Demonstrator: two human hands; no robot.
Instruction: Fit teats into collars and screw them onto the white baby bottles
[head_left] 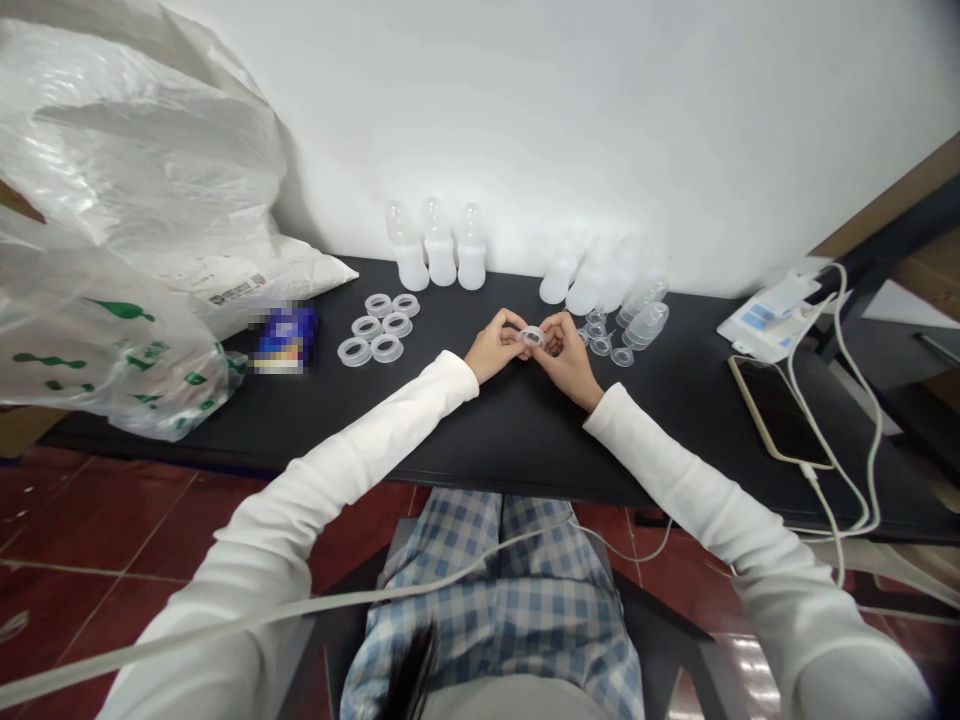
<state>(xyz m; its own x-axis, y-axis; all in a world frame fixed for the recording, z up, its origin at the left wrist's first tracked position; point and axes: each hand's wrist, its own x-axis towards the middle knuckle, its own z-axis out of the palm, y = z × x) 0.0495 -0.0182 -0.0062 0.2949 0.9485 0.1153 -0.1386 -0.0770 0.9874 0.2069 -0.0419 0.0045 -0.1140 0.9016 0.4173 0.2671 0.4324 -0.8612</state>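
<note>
My left hand [496,348] and my right hand [568,362] meet over the middle of the table, pinching one translucent bottle collar ring [533,338] between their fingertips. Whether a nipple sits inside this ring is too small to tell. Several matching collar rings [355,359] lie in pairs to the left of my hands. Just beyond my right hand are several clear silicone nipples [600,345], partly hidden by its fingers. Clear domed bottle caps [646,325] rest to their right.
Three capped white baby bottles [441,255] stand by the wall; several open-topped white bottles [561,268] stand further right. Plastic bags [142,290] and a blurred blue packet [287,338] occupy the left. A phone [776,412], cables [862,380] and a white-blue package [772,315] lie right.
</note>
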